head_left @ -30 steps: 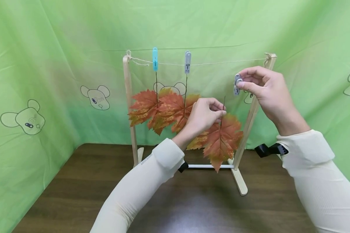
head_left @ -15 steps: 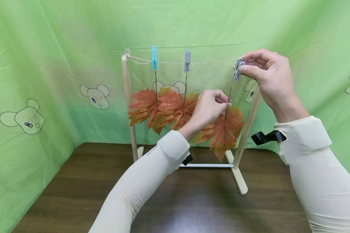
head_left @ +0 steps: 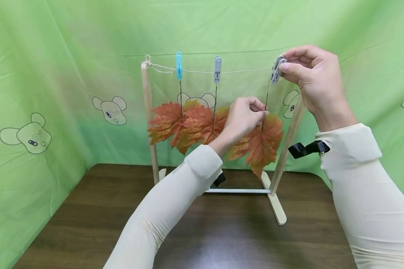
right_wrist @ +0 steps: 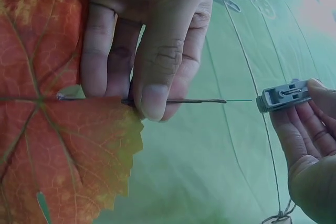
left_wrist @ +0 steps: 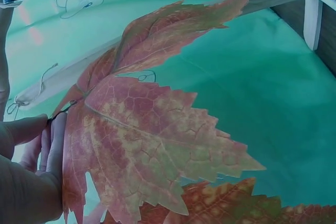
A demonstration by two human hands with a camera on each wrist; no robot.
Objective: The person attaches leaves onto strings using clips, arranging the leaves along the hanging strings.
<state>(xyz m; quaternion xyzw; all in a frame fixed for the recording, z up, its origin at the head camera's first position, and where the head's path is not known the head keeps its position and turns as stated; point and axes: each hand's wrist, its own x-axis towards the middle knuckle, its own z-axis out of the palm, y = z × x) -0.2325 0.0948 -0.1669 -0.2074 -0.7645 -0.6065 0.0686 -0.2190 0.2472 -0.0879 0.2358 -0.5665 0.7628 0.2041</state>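
My left hand pinches the dark stem of an orange-red artificial maple leaf, between thumb and fingers. The leaf hangs below that hand, with the stem pointing up. Above it, my right hand grips a grey clothespin by its handle end. In the right wrist view, the clothespin's tip is at the string, and the stem's end is just short of it. Whether the clothespin's jaws have the string between them cannot be told. The left wrist view shows the leaf large, near the left fingers.
A wooden stand carries the string between two posts. Left of my hands, a blue clothespin and another grey clothespin each hold a similar leaf. Below is a brown table; green cloth surrounds everything.
My right hand has raised the grey clothespin from below the string up to it. My left hand has lifted the leaf upward and slightly right, bringing its stem beneath the clothespin.
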